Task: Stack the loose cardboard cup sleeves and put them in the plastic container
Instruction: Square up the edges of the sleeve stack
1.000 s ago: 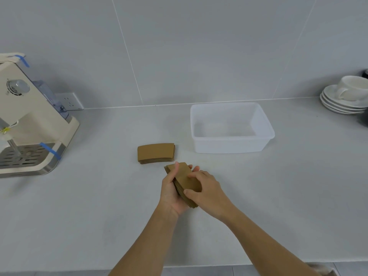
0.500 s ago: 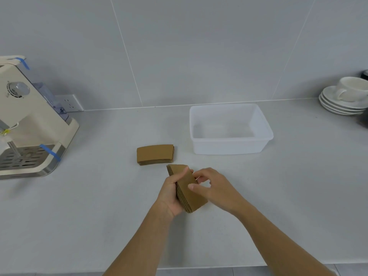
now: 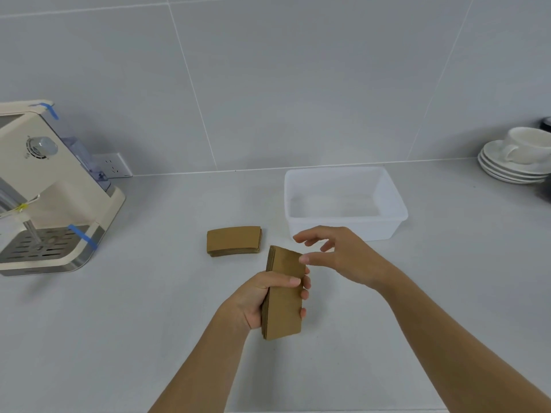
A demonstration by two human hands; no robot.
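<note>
Two lots of cardboard sleeves show in the head view, the only view here. One stack (image 3: 284,296) is up off the surface (image 3: 149,323), stood on edge w/ its broad face toward the right, in the left hand (image 3: 262,299): thumb across the face, fingers wrapped round the back, grip pinching the stack about mid-length. The right hand (image 3: 337,254) is just beside the stack's top corner, fingers spread and pinching nothing; its thumb tip looks to touch or nearly touch that corner, can't tell which. The second stack (image 3: 234,241) lies flat on the surface, apart from both hands, left of the plastic container (image 3: 390,201). The container looks empty, so nothing is stowed yet.

Handling, as a judgement: sleeves are light, thin, flattened cardboard, fairly stiff along the flat but smooth-faced, so layers prob. slide and fan out if squeezed loosely. Best held across both broad faces near the middle, w/ edges squared up by the other hand. Flat stack: pinch at the long edges, lifting all layers together. Not fragile, though a hard squeeze could crease them.

Off to the sides: coffee machine (image 3: 44,189) at left, cup on saucers (image 3: 518,156) at right, both well apart from the work.
</note>
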